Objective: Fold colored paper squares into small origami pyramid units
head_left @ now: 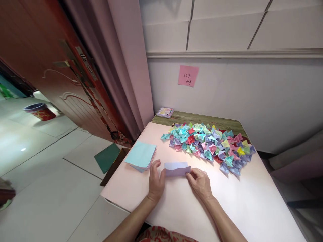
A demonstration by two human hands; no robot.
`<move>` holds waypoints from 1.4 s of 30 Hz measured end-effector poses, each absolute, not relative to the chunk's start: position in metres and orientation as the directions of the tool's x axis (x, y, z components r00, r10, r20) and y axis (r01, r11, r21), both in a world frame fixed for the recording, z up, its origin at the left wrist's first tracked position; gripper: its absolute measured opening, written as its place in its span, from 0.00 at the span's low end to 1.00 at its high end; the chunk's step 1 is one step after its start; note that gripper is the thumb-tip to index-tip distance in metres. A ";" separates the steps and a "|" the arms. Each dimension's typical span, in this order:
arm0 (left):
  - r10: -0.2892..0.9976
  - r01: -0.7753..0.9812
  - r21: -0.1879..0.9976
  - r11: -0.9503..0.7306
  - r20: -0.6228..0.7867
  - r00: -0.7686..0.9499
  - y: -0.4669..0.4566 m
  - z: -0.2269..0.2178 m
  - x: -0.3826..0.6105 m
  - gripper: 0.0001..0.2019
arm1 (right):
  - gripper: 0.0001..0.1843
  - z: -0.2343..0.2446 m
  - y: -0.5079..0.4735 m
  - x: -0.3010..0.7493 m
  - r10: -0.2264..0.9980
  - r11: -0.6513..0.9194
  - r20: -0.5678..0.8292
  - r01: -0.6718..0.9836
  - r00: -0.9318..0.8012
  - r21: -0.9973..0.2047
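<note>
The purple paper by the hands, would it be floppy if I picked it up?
The purple paper is probably light, since it looks like one thin sheet. It may bend easily, as one edge looks wavy, though its fold might stiffen it a little.

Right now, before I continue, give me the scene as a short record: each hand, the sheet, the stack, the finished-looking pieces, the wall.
Left hand: thumb at the left end of the purple sheet
Right hand: pinching its right end
Sheet state: partly folded over
Paper stack: light blue on top, beyond the left hand
Folded pieces: many colours, heaped beyond the sheet
Wall: pink note, handwritten
</note>
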State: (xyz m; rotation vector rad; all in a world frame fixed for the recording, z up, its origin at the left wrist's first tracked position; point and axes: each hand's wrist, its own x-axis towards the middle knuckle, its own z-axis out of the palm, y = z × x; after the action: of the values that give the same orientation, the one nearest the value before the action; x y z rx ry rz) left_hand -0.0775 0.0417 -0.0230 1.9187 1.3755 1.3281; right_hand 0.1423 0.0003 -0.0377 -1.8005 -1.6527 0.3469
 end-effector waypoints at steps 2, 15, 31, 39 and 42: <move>0.740 0.572 0.533 -0.623 0.638 0.211 0.035 -0.024 -0.074 0.17 | 0.08 -0.034 0.006 0.136 0.959 -0.069 0.178 0.791 0.220 -0.608; 0.743 0.693 0.266 -0.669 0.261 0.617 0.018 -0.033 -0.058 0.20 | 0.28 -0.010 0.042 0.130 0.936 -0.341 -0.092 0.810 0.339 -0.478; 0.849 0.453 0.726 -0.517 0.369 0.378 0.015 -0.018 -0.064 0.09 | 0.22 -0.006 0.031 0.135 0.932 -0.315 -0.185 0.445 0.311 -0.838; 0.891 -0.326 0.845 0.424 -0.323 0.321 0.026 0.043 -0.017 0.19 | 0.22 0.030 0.003 0.112 0.929 -0.117 -0.179 -0.200 0.324 -0.973; 0.891 -0.369 0.815 0.446 -0.364 0.273 0.036 0.057 -0.016 0.17 | 0.21 0.041 -0.012 0.119 0.967 0.010 -0.011 -0.081 0.254 -0.997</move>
State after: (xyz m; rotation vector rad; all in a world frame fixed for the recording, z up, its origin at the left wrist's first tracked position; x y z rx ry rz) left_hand -0.0160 0.0358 0.0572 0.6739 0.9333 0.9390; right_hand 0.1188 -0.0123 0.0405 -1.2609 -0.9600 1.0560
